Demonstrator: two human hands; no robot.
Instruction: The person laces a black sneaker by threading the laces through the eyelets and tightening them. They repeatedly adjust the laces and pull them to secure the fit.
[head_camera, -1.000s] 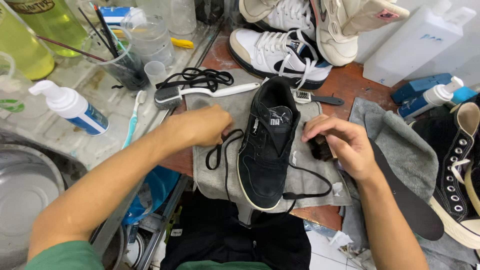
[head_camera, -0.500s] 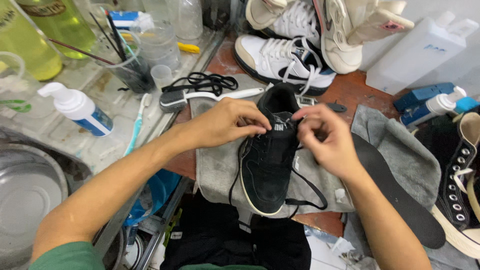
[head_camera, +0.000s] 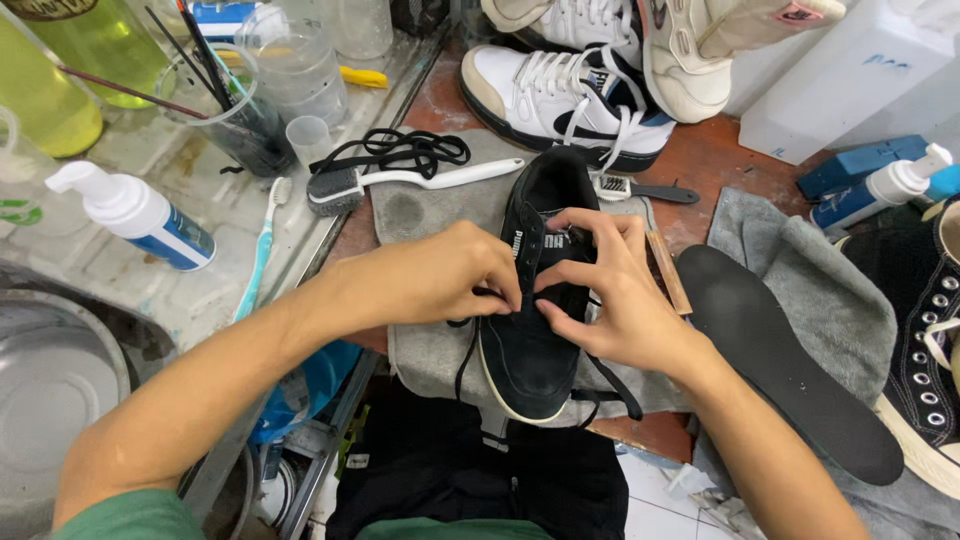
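The bench carries a grey towel at centre, and on it lies the black sneaker, toe toward six o'clock. At three o'clock lies a black insole; at eleven, a white-handled brush. The left hand is closed to a pinch on the black lace at the eyelets — the right hand, fingers curled, pinches the lace opposite. Judging by this, lacing goes best with even tension on each side and the lace kept flat.
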